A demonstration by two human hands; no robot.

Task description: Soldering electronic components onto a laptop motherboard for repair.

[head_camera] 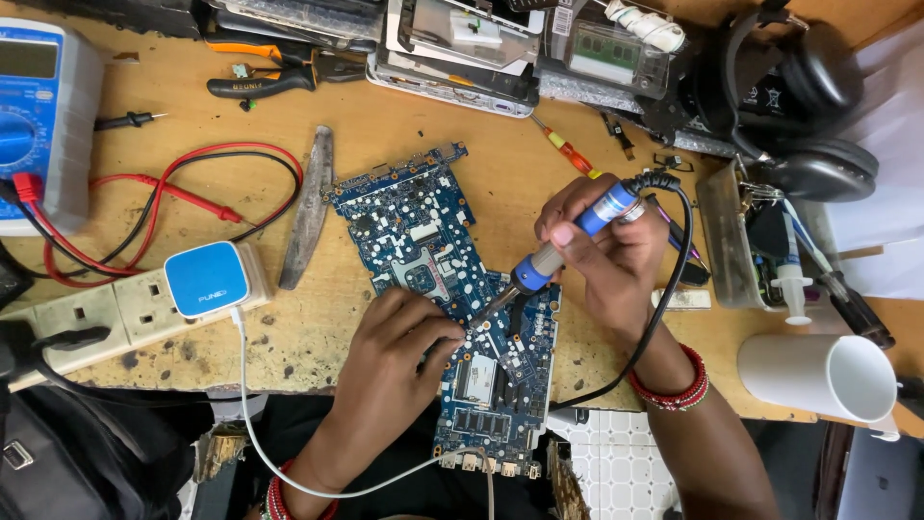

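Observation:
A blue circuit board lies on the wooden bench, its near end hanging over the front edge. My right hand grips a soldering iron with a blue and grey handle, its tip slanting down to the board's middle. A black cord runs from the iron's back end past my right wrist. My left hand rests flat on the board beside the tip, fingers pressing it down. It holds nothing that I can see.
A multimeter with red and black leads sits at far left, a power strip with a blue charger before it. Pliers, a metal blade, a screwdriver, stacked parts, black headphones and a white cup surround the board.

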